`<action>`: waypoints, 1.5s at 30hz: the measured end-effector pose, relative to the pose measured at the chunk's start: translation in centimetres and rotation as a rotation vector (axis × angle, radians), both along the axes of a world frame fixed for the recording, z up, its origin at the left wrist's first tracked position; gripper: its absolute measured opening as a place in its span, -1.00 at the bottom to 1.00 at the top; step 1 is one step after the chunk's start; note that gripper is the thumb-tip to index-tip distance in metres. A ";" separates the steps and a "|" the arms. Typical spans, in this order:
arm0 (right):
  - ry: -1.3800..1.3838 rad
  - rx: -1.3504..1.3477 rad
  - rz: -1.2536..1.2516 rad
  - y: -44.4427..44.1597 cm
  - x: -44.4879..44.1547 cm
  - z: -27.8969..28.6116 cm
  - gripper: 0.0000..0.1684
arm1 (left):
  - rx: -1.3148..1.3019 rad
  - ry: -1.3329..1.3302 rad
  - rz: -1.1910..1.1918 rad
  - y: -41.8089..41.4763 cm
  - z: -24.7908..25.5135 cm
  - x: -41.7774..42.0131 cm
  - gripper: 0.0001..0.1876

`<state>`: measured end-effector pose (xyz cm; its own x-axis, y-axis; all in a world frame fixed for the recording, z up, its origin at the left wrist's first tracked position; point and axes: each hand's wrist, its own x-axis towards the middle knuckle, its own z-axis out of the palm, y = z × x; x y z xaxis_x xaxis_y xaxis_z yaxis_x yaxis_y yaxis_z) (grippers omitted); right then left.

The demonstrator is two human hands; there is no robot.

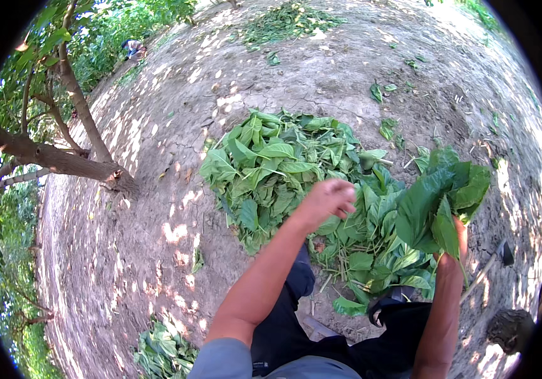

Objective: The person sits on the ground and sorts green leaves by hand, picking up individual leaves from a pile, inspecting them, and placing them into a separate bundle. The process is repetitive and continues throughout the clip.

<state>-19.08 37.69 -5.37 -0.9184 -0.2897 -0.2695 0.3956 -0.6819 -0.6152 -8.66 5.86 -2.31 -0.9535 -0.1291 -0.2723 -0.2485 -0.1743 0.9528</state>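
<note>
A broad bunch of large green leaves (pixel 424 203) rises from my right hand (pixel 459 239), which grips it by the stems at the right. The leaves partly cover the fingers of that hand. My left hand (pixel 332 199) hovers over the middle of the leaf heap, its fingers loosely curled and apart, with nothing visible in them. Below both hands a heap of cut leafy shoots (pixel 271 166) spreads over the dry soil. Its far left part looks wilted and tangled. Nearer my legs, fresher leaves (pixel 384 251) lie with thin stems showing among them.
A forked tree trunk (pixel 86 166) leans in from the left. At the right lie a tool with a pale handle (pixel 481 277) and a cut stump (pixel 510 330). More leaf piles lie far ahead (pixel 290 23) and at lower left (pixel 164 348). Another person (pixel 134 49) is far off.
</note>
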 end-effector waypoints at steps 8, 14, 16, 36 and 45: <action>0.069 0.025 -0.004 -3.2 0.8 2.9 -0.47 | -0.102 -0.098 -0.363 6.6 2.5 0.3 -0.53; -0.029 -0.103 0.013 -2.7 0.5 3.6 -0.58 | -0.069 -0.078 -0.382 7.6 2.0 -0.2 -0.80; -0.012 -0.072 -0.017 -2.7 0.6 3.7 -0.59 | -0.047 -0.063 -0.349 7.5 2.5 -0.2 -0.81; -0.025 0.048 -0.017 -2.9 0.3 5.1 -0.62 | -0.094 0.080 -0.205 5.4 1.4 0.0 -0.80; -0.022 0.067 -0.031 -3.6 0.4 3.8 -0.62 | -0.835 0.465 -0.162 8.5 1.4 0.6 -0.81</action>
